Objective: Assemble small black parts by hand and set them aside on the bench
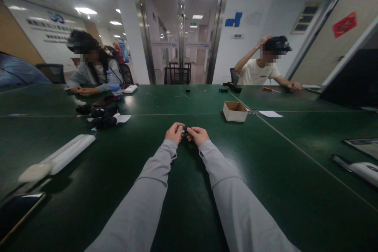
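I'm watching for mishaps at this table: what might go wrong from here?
The small dark item, pinched between fingertips of the left hand and right hand, could slip. If dropped, it might be hard to spot against the dark green table. The upright bottle beside a co-worker's sleeve might get knocked.

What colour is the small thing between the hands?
The small thing looks black and silvery in the head view.

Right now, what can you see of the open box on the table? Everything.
The open box has whitish outer walls and a brown inside, and looks like cardboard. No lid is on it. It stands upright on the green table, beyond and right of the right hand, apart from it. Small pieces lie by its right side; contact unclear.
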{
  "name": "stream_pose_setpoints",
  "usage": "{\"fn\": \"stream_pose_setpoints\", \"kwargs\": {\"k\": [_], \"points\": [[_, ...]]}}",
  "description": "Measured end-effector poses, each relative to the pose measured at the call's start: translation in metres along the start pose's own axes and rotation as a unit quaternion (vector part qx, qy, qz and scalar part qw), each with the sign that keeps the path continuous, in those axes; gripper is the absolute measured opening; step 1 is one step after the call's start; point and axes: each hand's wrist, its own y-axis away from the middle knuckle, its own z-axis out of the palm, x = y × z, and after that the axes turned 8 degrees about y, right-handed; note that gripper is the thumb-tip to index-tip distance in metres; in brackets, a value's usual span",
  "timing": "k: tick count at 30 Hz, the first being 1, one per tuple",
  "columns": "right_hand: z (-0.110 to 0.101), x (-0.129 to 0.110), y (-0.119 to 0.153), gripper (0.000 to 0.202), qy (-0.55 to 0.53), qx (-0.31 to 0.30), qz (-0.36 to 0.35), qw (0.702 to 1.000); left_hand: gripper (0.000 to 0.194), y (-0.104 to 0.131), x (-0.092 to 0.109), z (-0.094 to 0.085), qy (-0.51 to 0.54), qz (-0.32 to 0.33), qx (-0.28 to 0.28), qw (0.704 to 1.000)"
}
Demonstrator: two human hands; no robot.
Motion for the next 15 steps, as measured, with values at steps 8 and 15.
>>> {"fn": "stream_pose_setpoints", "kwargs": {"k": [8,15], "points": [[0.0010,-0.0049,0.0020,0.029,-0.007,0.012,0.008,1.000,0.021,0.0006,0.0037,-0.0003,-0.010,-0.028,-0.007,1.000],[0.0008,-0.0039,0.0016,0.033,-0.009,0.005,0.006,1.000,0.022,0.0010,0.0032,0.0015,-0.004,-0.013,-0.016,1.000]]}}
